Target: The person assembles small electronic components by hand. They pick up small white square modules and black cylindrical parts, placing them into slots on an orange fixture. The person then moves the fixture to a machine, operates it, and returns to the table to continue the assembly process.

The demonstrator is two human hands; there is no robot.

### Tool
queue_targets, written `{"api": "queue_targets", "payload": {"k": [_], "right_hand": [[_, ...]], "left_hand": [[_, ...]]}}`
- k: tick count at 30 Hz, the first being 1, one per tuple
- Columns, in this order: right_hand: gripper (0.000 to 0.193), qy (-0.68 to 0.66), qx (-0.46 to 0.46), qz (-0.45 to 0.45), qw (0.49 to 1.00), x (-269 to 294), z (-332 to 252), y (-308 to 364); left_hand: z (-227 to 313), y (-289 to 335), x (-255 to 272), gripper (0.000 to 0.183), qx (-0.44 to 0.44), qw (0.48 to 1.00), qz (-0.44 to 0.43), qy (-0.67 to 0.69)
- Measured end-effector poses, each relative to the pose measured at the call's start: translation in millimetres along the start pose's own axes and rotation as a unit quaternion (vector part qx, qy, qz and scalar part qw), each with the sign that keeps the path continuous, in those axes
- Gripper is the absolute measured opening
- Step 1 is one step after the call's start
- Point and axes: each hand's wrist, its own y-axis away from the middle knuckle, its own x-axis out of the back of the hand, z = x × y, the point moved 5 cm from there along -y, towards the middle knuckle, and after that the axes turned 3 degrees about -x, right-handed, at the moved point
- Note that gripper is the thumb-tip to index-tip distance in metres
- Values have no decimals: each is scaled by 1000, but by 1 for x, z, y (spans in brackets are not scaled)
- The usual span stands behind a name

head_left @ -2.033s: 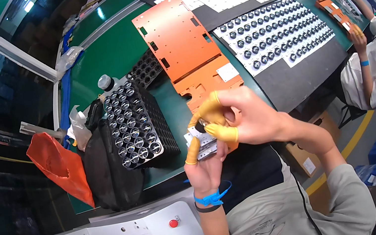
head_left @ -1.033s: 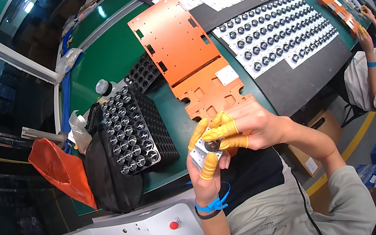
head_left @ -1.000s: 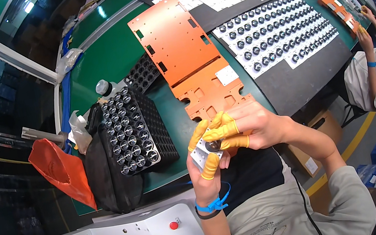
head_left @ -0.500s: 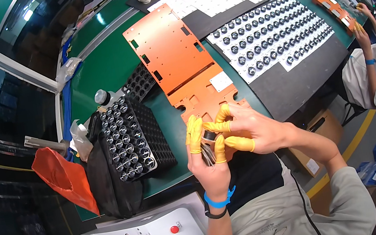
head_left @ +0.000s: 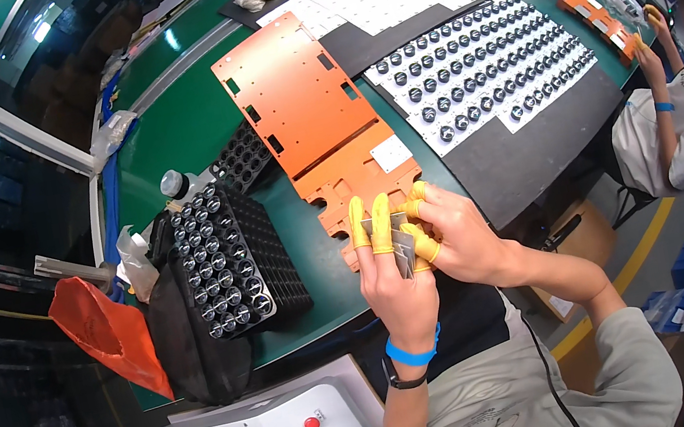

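Observation:
Above the near end of an orange fixture board [head_left: 299, 102], my two hands meet, yellow finger cots on their fingers. Thin grey metal-looking plates [head_left: 403, 250] lie in my left hand [head_left: 401, 290], its fingers closed along them. My right hand [head_left: 463, 238] comes in from the right, its cot-covered fingertips bent against the edge of those plates. Whether it grips a separate piece is hidden by the fingers. A small white panel [head_left: 391, 154] sits on the orange board just beyond my hands.
To the left stands a black tray stack [head_left: 217, 258] of round, dark lens-like parts. A white sheet [head_left: 481, 65] with rows of black round parts lies on a dark mat [head_left: 524, 154]. A red bag [head_left: 107, 333] hangs at the left. At right, a co-worker [head_left: 676, 109] handles another orange board.
My left hand has turned and moved slightly right, bringing the flat faces of the plates into view. The dark piece seen between my fingers earlier no longer shows.

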Motion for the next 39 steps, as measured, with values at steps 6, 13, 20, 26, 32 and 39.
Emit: {"api": "queue_targets", "payload": {"k": [6, 13, 20, 26, 32, 39], "right_hand": [[21, -74, -50, -20, 996, 5, 0, -6], [20, 132, -63, 64, 987, 37, 21, -29], [42, 108, -229, -180, 950, 52, 78, -49], [49, 19, -297, -288, 910, 35, 95, -54], [46, -3, -331, -335, 882, 27, 103, -56], [43, 237, -215, -224, 920, 36, 66, -58]], "left_hand": [[0, 2, -5, 60, 12, 1000, -2, -9], [-8, 8, -6, 54, 33, 999, -26, -33], [-20, 10, 1, 46, 54, 998, -42, -8], [-21, 11, 0, 41, 56, 998, -29, 17], [-26, 18, 11, 29, 158, 963, -21, 218], [-27, 35, 29, 35, 235, 842, -52, 483]]}}
